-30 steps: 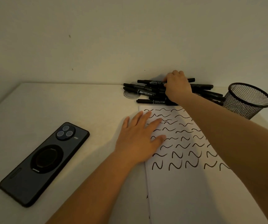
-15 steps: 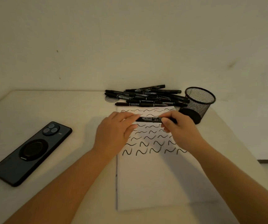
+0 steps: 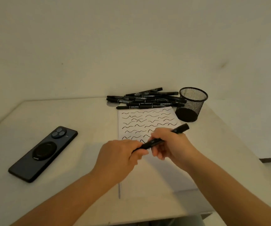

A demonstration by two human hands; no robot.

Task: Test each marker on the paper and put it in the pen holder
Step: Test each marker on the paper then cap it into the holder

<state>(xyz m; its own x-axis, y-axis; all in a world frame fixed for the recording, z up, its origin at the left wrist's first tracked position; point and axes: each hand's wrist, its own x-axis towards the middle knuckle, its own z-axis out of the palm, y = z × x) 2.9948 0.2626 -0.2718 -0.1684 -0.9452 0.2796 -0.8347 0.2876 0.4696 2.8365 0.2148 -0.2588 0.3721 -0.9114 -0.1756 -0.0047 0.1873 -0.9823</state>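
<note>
A black marker (image 3: 154, 143) is held slantwise above the white paper (image 3: 156, 173). My left hand (image 3: 121, 157) pinches its lower left end, and my right hand (image 3: 169, 144) grips its middle; the far end sticks out past my right hand. Rows of black squiggles cover the paper's upper half. A pile of several black markers (image 3: 144, 100) lies at the back edge of the table. To the pile's right stands a black mesh pen holder (image 3: 190, 104) with nothing visible inside.
A dark phone (image 3: 43, 152) lies face down on the left side of the white table (image 3: 82, 121). A wall rises right behind the marker pile. The table's right edge drops off beyond the pen holder.
My right hand took one marker from the pile and brought it over the paper. My left hand left the paper and took the marker's end; both hands drew nearer.
</note>
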